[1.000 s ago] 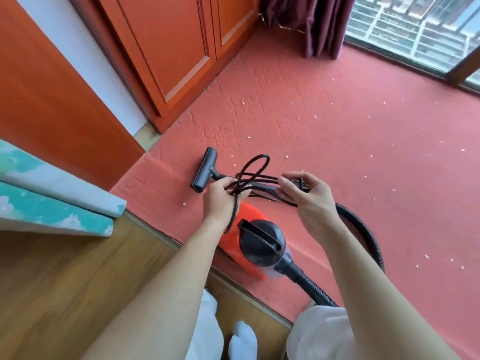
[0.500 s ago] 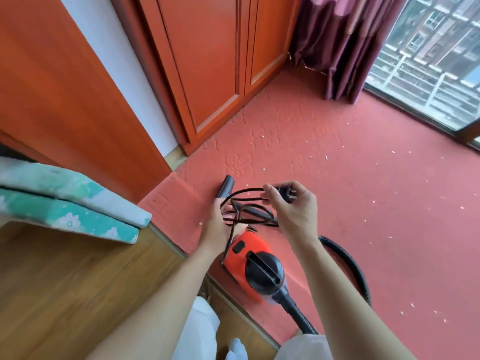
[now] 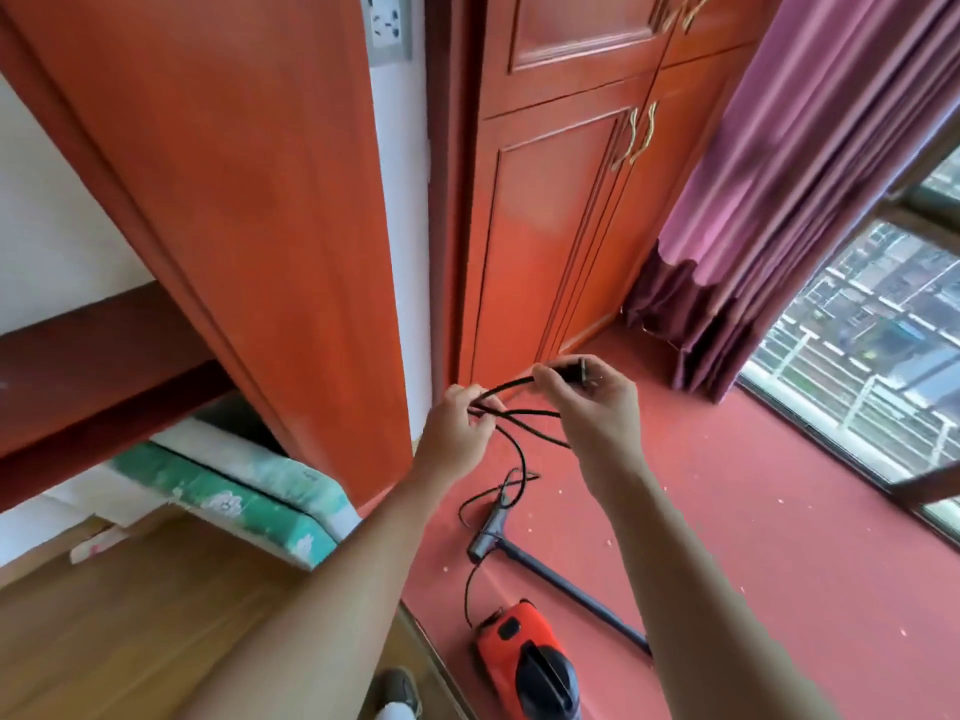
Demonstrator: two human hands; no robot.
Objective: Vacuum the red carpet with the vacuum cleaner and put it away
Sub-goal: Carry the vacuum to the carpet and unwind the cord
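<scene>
view: raised since a second ago; the white wall socket (image 3: pixel 387 26) is now included, well above both grips.
left hand (image 3: pixel 457 426): closed on gathered loops of the thin black power cord (image 3: pixel 519 459).
right hand (image 3: pixel 597 402): pinched on the black plug (image 3: pixel 569 367), just beyond the left grip.
cord: now paid out below the grips to the orange-and-black canister vacuum cleaner (image 3: pixel 524 662).
red carpet (image 3: pixel 753 537): white crumbs are seen, so unvacuumed.
stage: plugging in is judged next.

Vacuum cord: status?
Right hand pinching plug. Left hand gripping cord loops. Vacuum cleaner idle on carpet. Wall socket unobstructed.
</scene>
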